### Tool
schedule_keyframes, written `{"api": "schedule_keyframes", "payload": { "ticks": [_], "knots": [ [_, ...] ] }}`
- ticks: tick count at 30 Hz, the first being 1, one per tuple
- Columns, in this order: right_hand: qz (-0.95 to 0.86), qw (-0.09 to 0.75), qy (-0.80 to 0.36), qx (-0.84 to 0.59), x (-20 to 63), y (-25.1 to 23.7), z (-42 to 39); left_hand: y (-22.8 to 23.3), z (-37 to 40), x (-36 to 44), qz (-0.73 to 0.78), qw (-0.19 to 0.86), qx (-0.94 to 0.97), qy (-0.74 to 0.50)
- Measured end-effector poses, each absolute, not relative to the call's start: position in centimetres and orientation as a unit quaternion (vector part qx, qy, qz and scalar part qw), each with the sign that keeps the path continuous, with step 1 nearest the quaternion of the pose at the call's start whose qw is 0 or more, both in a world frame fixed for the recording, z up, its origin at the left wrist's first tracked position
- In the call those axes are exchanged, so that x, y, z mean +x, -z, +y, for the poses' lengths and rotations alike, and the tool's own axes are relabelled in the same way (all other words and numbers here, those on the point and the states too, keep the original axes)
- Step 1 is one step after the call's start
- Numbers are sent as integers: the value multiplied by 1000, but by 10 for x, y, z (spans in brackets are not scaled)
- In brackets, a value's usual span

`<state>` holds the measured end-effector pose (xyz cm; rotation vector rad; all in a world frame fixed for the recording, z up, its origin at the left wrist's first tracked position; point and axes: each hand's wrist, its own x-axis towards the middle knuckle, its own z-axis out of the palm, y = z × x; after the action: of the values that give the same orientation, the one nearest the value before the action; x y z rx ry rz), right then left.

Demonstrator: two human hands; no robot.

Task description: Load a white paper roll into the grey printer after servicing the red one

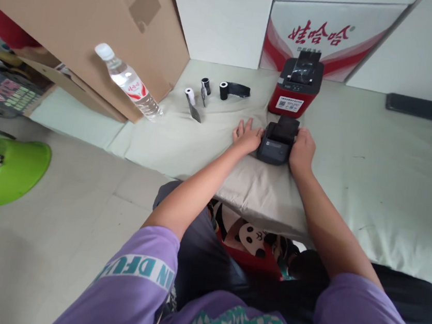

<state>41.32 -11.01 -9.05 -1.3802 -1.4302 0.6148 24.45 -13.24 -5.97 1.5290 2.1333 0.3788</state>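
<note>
A small dark grey printer (276,143) with its lid up sits on a pale cloth-covered surface (375,164). My left hand (247,135) rests against its left side, fingers spread on the cloth. On the printer's right side my right hand (302,150) wraps around the body. Just behind it stands a red printer (295,90) with a black top. Three small rolls lie to the left: a white one (189,95), a black one (206,85), and a black roll with a loose strip (232,90).
A water bottle (128,82) leans against a large cardboard box (88,17). White cartons (224,22) and a red-printed carton (324,36) line the back. A black flat object (419,107) lies far right. A green object (8,172) sits on the floor at left.
</note>
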Motion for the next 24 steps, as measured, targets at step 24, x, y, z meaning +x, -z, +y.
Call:
{"api": "schedule_keyframes", "payload": {
  "ticks": [24],
  "knots": [
    [-574,501,-371,-531,428,97,-97,28,-139,226,721,303,604,-154]
  ]
}}
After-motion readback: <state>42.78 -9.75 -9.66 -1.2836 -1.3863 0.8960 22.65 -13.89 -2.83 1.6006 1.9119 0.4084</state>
